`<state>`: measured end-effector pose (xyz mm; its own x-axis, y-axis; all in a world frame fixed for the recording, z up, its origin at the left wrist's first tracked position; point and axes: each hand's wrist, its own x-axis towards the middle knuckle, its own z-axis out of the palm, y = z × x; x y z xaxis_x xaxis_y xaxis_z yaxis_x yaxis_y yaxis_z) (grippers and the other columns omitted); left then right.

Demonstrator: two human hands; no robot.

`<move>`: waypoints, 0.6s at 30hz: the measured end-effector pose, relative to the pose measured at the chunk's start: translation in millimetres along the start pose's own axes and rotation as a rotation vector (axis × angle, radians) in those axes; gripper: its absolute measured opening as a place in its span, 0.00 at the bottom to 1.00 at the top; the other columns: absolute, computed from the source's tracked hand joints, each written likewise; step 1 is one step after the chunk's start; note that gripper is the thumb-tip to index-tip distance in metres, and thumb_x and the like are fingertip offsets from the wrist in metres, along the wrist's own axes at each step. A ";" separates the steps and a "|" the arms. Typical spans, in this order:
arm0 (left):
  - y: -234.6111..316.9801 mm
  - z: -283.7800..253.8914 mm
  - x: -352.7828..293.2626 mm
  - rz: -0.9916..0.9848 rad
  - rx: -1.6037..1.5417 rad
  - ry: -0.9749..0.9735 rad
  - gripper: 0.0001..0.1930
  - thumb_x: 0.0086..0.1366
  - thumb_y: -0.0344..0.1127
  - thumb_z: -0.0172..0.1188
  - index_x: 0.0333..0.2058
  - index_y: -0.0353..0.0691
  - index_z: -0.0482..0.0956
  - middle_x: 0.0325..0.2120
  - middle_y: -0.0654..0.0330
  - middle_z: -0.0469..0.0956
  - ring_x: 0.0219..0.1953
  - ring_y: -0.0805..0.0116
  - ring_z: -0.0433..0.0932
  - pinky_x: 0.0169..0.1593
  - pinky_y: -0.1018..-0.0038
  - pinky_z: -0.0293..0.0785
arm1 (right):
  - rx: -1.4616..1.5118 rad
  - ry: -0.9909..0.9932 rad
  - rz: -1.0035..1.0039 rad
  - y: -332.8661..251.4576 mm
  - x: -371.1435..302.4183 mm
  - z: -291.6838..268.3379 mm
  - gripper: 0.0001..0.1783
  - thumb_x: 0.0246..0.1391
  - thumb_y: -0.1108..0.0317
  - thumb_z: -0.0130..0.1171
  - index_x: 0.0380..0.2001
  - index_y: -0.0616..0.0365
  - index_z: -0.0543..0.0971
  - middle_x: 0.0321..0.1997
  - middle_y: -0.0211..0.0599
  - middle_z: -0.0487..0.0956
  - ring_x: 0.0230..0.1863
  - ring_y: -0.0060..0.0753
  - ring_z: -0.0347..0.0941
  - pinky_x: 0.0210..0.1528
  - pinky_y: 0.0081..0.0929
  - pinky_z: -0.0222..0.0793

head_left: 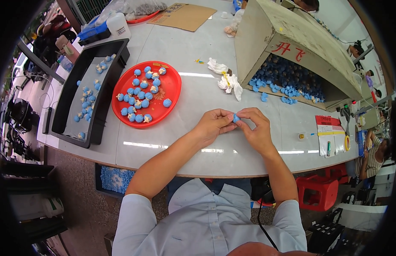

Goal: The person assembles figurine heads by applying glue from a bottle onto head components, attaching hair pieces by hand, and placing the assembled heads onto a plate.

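- My left hand (214,123) and my right hand (257,128) met over the near part of the white table (215,158), and both pinched one small blue piece (236,118) between thumb and fingertips, so neither hand was open.
- That blue piece sat just above the tabletop, right between my two hands (most of it was hidden by my fingers).
- To my left lay a round red tray (172,85) with a cluster of blue pieces on it, some showing pale tips.
- Past the red tray stood a long black tray (108,89), with more blue pieces scattered along its grey floor.
- Ahead of my hands lay a crumpled white cloth (230,81).
- To the right of the cloth a beige box (292,34) lay tilted, its open side spilling a heap of blue pieces (287,79) onto the table.
- At the right edge lay a sheet of paper with a red header (329,132) and a roll of yellow tape (347,143).
- At the far edge lay a flat piece of cardboard (185,16) and a white plastic bottle (119,25).
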<state>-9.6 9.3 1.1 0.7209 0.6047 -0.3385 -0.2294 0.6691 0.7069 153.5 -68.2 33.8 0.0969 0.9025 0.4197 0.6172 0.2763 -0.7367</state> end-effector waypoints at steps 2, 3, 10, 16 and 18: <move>-1.3 0.0 -0.1 0.006 -0.002 -0.003 0.11 0.69 0.34 0.56 0.44 0.32 0.73 0.41 0.57 0.75 0.43 0.68 0.77 0.51 0.74 0.76 | -0.026 -0.014 -0.017 -1.3 0.6 -1.3 0.11 0.43 0.81 0.66 0.34 0.62 0.81 0.40 0.40 0.79 0.44 0.38 0.76 0.47 0.29 0.72; -1.6 0.2 -0.3 0.014 0.006 -0.005 0.12 0.68 0.35 0.57 0.44 0.33 0.73 0.41 0.57 0.76 0.44 0.68 0.77 0.52 0.73 0.76 | -0.026 -0.014 -0.018 -1.3 0.7 -1.8 0.11 0.43 0.81 0.66 0.34 0.62 0.81 0.40 0.40 0.79 0.44 0.38 0.76 0.47 0.29 0.72; -0.2 -3.0 0.9 -0.013 -0.043 -0.048 0.12 0.67 0.36 0.59 0.43 0.33 0.74 0.40 0.57 0.76 0.45 0.68 0.77 0.52 0.73 0.75 | -0.001 -0.020 0.016 -7.8 2.6 -1.1 0.11 0.44 0.82 0.65 0.34 0.62 0.80 0.39 0.40 0.79 0.42 0.38 0.77 0.45 0.28 0.72; -0.9 -0.5 -0.1 0.037 0.012 -0.015 0.13 0.68 0.37 0.58 0.44 0.33 0.74 0.40 0.57 0.77 0.44 0.68 0.77 0.52 0.73 0.75 | -0.012 -0.026 0.019 -9.6 4.8 -2.1 0.11 0.44 0.82 0.65 0.34 0.62 0.80 0.38 0.40 0.79 0.41 0.38 0.77 0.43 0.28 0.73; -0.4 0.8 -0.8 0.025 0.015 -0.017 0.13 0.68 0.37 0.57 0.44 0.32 0.74 0.39 0.57 0.77 0.43 0.68 0.78 0.52 0.74 0.75 | -0.015 -0.032 0.021 -9.7 4.7 -2.5 0.11 0.44 0.82 0.65 0.34 0.62 0.80 0.38 0.40 0.79 0.41 0.39 0.77 0.43 0.29 0.73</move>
<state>-9.5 8.2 1.6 0.7259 0.6140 -0.3099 -0.2382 0.6471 0.7242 149.9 -67.5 44.2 0.0848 0.9181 0.3871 0.6273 0.2526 -0.7366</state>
